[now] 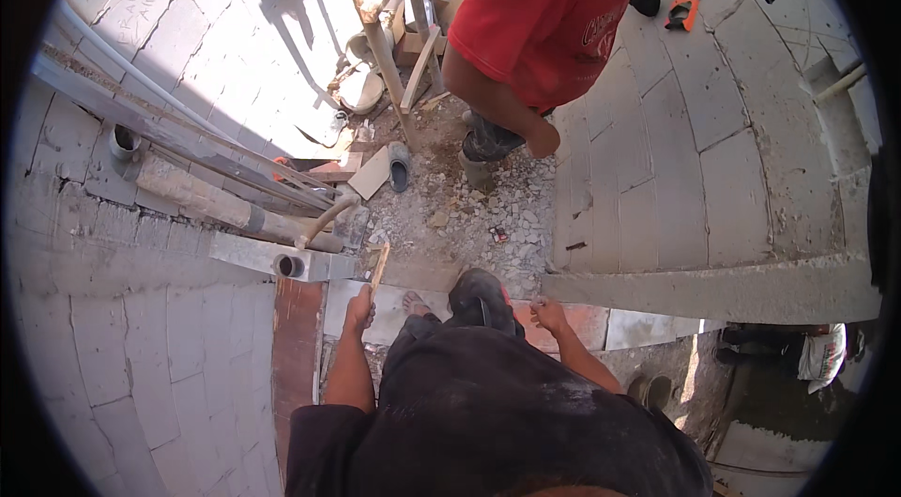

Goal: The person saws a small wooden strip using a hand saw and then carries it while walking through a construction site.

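Well, the stick (pixel 380 267) is already up in the left hand (pixel 359 306), fingers wrapped round its low end, not put down yet; the right hand (pixel 547 317) has curled fingers, maybe pinching something, I can't tell; rubble (pixel 511 215) lies ahead

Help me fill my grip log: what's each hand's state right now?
Left hand: closed around a thin, light-brown wooden strip.
Right hand: looks curled; cannot tell whether it holds anything.

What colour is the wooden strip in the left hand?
The wooden strip is light tan, seen in the head view.
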`<state>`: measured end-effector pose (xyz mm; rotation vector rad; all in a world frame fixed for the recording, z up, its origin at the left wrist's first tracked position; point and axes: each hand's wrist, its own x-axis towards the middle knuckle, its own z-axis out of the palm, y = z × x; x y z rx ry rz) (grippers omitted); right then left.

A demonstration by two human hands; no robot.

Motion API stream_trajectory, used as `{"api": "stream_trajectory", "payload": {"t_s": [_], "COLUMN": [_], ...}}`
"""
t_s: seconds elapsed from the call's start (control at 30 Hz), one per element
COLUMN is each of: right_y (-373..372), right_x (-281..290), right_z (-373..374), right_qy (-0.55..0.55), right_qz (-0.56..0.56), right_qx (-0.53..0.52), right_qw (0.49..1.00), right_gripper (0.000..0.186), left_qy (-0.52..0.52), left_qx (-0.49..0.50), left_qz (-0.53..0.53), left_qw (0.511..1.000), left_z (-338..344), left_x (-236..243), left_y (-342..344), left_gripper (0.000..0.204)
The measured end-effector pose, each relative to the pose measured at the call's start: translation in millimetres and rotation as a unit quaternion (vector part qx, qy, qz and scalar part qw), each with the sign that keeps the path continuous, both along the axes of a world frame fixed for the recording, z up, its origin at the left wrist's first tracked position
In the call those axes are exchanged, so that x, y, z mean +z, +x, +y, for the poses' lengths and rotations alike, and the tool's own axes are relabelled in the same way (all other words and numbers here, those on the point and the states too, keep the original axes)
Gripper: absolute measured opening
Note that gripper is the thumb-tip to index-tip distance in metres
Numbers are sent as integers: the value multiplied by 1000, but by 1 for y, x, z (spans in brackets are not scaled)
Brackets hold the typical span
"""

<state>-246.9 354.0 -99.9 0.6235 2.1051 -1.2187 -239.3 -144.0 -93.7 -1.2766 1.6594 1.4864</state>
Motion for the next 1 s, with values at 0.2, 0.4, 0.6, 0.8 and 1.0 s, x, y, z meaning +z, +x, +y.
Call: {"api": "stream_trajectory", "payload": {"t_s": [0.2, 0.4, 0.6, 0.8, 1.0], "right_y": [-39, -154, -227, -362, -457], "right_x": [-44, -43, -100, -67, -52], "right_z": [21, -3, 24, -11, -62], "right_qy": [7, -13, -2, 35, 33], "right_qz": [-98, -45, -12, -13, -5], "right_qx": [-24, 0, 67, 80, 31], "right_qw": [995, 999, 998, 996, 999], "right_gripper": [24, 26, 19, 22, 24], "left_qy": [20, -40, 17, 63, -31], "left_qx": [-50, -92, -43, -8, -170], "left_qz": [-21, -11, 15, -3, 6], "left_qw": [998, 995, 999, 998, 985], "left_z": [39, 35, 69, 63, 7], "left_x": [-30, -80, -19, -48, -100], "left_y": [-55, -126, -224, -295, -375], "left_gripper": [55, 66, 61, 51, 66]}}
